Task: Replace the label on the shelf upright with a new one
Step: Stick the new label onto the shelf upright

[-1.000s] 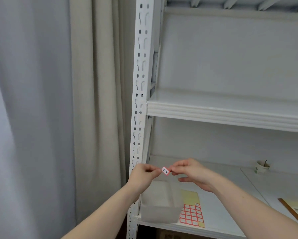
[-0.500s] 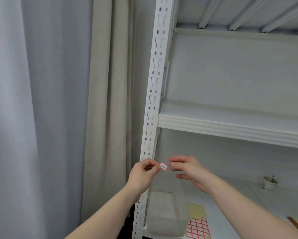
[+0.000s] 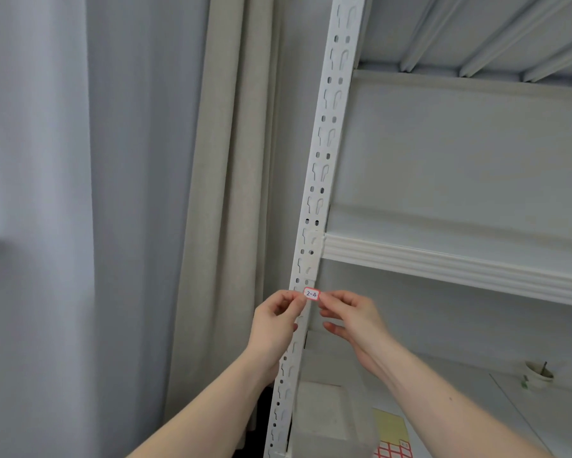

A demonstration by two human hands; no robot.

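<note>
A small red-edged label [image 3: 311, 294] marked "2-4" sits against the white slotted upright [image 3: 324, 160], pinched at its ends by the left hand [image 3: 276, 320] and right hand [image 3: 354, 320], with a clear bin [image 3: 324, 421] and sticker sheet [image 3: 392, 439] on the shelf below.

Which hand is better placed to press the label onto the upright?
Probably the left hand: it pinches the label and lies directly over the upright. The right hand pinches the other edge from beside the post.
</note>
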